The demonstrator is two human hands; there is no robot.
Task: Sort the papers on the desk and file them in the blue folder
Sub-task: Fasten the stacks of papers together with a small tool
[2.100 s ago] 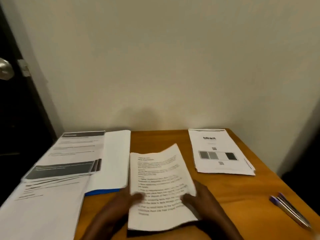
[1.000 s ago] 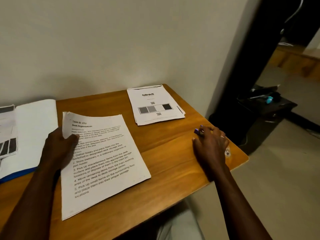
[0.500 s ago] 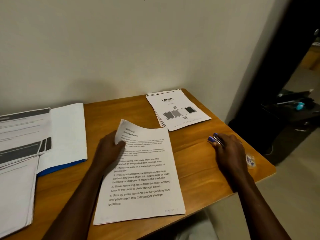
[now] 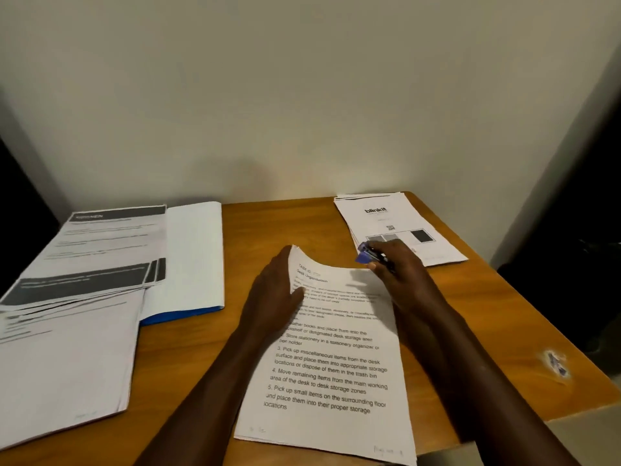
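My left hand (image 4: 279,297) pinches the upper left edge of the white printed instruction sheets (image 4: 336,381), thumb on the page, fingers behind the corner, which curls up off the brown wooden desk (image 4: 268,223). My right hand (image 4: 403,267) is curled round what look like dark pens with blue caps (image 4: 364,255), knuckles over the sheets' top right corner.

The open blue folder (image 4: 188,312) lies to the left, well apart from these sheets. Only its blue lower edge shows under a white inner page, and grey-banded printed papers (image 4: 100,250) overlap it.

I judge this stack goes into the folder next. The right hand is occupied, so I would set the pens down clear of the paper first. Then I would get both hands under the stack, square its edges and slide it across flat. A one-handed corner lift risks creasing the sheets or fanning them out. The white stack marked blinkit (image 4: 396,213) waits at the far right.
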